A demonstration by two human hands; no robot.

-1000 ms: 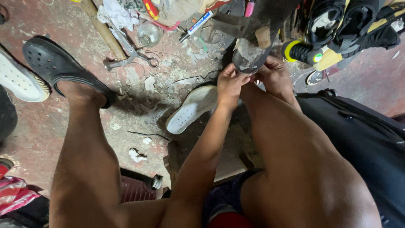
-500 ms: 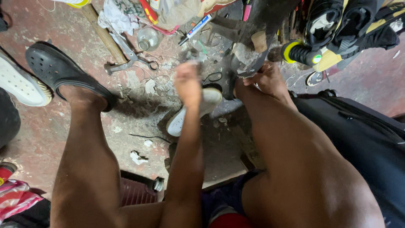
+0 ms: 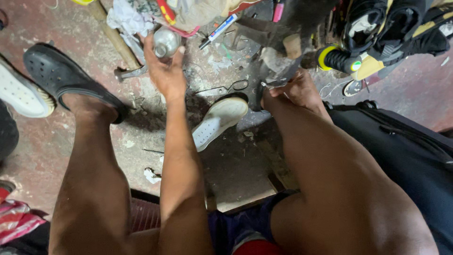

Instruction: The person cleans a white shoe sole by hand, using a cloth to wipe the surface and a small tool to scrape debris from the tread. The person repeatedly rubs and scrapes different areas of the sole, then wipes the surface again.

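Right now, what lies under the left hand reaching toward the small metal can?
Under the left hand and small metal can: stained concrete floor, a hammer beside. The can's base is covered by the fingers.
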